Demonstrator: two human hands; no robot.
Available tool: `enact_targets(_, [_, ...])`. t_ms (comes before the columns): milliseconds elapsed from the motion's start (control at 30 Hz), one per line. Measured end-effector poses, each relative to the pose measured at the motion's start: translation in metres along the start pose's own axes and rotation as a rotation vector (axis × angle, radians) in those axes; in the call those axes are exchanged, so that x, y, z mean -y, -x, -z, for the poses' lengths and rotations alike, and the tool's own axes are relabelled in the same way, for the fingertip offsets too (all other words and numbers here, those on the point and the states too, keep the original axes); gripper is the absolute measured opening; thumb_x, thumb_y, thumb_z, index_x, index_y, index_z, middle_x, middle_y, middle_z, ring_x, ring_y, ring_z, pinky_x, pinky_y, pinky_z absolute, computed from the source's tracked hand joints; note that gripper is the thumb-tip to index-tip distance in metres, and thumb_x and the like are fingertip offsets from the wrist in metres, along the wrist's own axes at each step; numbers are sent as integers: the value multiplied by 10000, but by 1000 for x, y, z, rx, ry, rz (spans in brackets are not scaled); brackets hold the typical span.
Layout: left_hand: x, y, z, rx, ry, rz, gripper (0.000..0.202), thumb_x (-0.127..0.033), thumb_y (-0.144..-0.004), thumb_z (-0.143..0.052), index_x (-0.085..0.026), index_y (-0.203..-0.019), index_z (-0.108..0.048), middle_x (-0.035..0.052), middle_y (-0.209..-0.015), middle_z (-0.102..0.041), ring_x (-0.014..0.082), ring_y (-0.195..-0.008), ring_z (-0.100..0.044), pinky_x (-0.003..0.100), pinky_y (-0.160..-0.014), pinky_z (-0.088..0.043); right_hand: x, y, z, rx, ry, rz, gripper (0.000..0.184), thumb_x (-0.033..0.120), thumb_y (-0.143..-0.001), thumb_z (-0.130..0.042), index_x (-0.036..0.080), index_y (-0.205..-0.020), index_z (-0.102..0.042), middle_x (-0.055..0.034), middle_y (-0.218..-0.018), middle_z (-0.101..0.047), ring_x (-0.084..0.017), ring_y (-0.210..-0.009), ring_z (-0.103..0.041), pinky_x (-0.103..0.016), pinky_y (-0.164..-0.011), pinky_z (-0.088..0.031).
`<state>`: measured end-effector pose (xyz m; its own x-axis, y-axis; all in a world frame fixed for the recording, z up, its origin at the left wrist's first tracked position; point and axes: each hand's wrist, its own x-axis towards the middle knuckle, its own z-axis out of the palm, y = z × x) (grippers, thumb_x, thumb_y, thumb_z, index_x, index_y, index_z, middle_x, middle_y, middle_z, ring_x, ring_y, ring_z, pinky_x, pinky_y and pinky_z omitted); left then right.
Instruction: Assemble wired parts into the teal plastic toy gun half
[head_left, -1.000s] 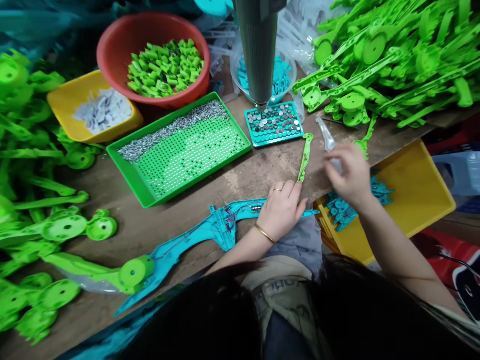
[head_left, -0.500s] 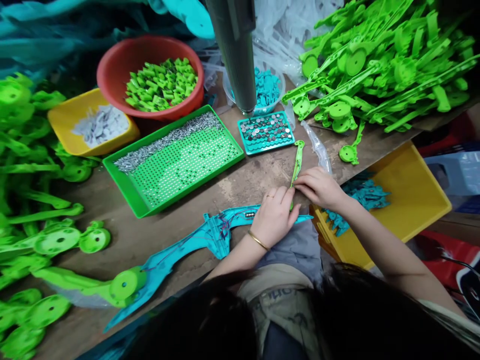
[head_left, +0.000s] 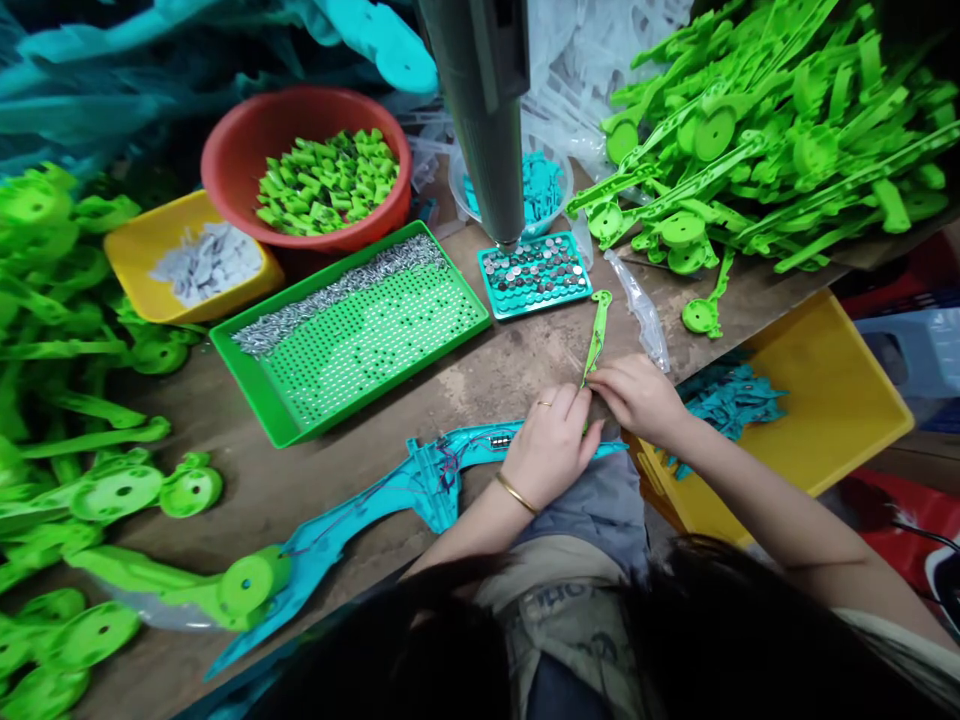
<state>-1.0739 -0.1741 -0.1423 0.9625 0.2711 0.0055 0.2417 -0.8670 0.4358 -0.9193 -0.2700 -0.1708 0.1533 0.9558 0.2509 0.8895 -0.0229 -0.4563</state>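
My left hand [head_left: 551,440] lies over the right part of a long blue plastic shell [head_left: 382,490], fitted with thin wires and small metal parts. Its fingers are closed on the lower end of a narrow green plastic piece [head_left: 597,330]. With fingertips pinched, my right hand [head_left: 637,397] meets the same green piece from the right; a thin dark wire seems to run along it. Whatever sits between the right fingertips is too small to make out. A round green part [head_left: 251,585] rests on the blue shell's left end.
A green perforated tray [head_left: 375,370] of screws and a teal tray [head_left: 536,300] of small round metal pieces sit beyond my hands. A dark tool shaft [head_left: 491,130] hangs above. Red [head_left: 300,235] and yellow [head_left: 832,420] containers flank heaps of green parts [head_left: 810,150].
The whole view has shifted slightly, so the table things sit a little lower. Both hands stay at the green piece, with only small finger movement.
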Motion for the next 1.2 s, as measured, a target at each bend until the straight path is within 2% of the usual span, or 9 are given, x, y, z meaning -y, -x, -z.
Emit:
enact_targets(167, [-1,-2,1,8,-13,-7,353,-280,-926,-467,-69,-1202,-530,143,-1077,-604,260,-998,-536,388,-875,-496,11,11,7,109,253,42,310,194,-925,-440,127,-1179,-604,-103,-1058,-679,-232,-901,-537,-393,-808,-348])
enact_targets(267, [-1,-2,1,4,-13,3,357,-282,-919,-479,-69,-1200,-533,135,-1061,-603,256,-979,-535,383,-862,-500,11,9,14,137,191,-26,281,224,-926,-467,175,-1154,-625,-61,-1055,-686,-219,-913,-545,-382,-789,-340])
enact_targets(400, [0,-1,1,-6,-8,15,350,-289,-916,-486,-71,-1184,-538,136,-1069,-598,254,-974,-534,379,-847,-504,3,-3,17,62,7,-128,220,274,-938,-480,204,-1055,-653,-32,-991,-690,-176,-916,-575,-346,-795,-356])
enact_targets(567, [1,-1,0,-13,-26,13,344,-302,-923,-472,-96,-1191,-533,134,-1077,-595,254,-966,-534,384,-835,-495,-5,-7,7,3,54,-141,230,323,-947,-470,214,-964,-671,-37,-961,-680,-179,-907,-559,-352,-802,-333])
enact_targets(700, [0,-1,1,14,-56,19,348,-309,-926,-460,-122,-1212,-526,127,-1086,-585,255,-978,-523,389,-840,-477,-9,-2,4,-17,75,-161,238,344,-940,-490,244,-1028,-688,-38,-991,-670,-180,-931,-545,-363,-837,-317])
enact_targets(800, [-2,-3,2,60,-119,36,439,-302,-920,-456,-139,-1327,-452,119,-1101,-565,255,-983,-512,397,-862,-459,-10,1,6,-5,99,-177,256,359,-931,-501,284,-1093,-684,-47,-1011,-657,-200,-945,-536,-377,-830,-316])
enact_targets(1000, [-6,-5,2,96,-215,45,501,-258,-889,-469,-110,-1366,-427,116,-1082,-545,261,-970,-499,400,-890,-440,-15,-4,5,-103,72,-243,255,332,-945,-477,218,-1073,-665,-51,-979,-678,-182,-921,-579,-362,-848,-353])
enact_targets(1100, [-5,-5,2,95,-219,40,498,-246,-886,-466,-105,-1362,-431,116,-1077,-544,263,-974,-499,402,-894,-439,-18,-7,-2,-149,118,-217,228,320,-939,-489,218,-1046,-663,-38,-952,-691,-175,-888,-579,-358,-840,-355])
enact_targets(1200, [-5,-4,2,89,-210,37,495,-247,-889,-461,-108,-1363,-428,113,-1072,-545,260,-976,-500,400,-894,-439,-18,-5,-6,-139,199,-134,224,278,-937,-487,210,-1066,-657,-36,-937,-703,-170,-843,-562,-362,-835,-344])
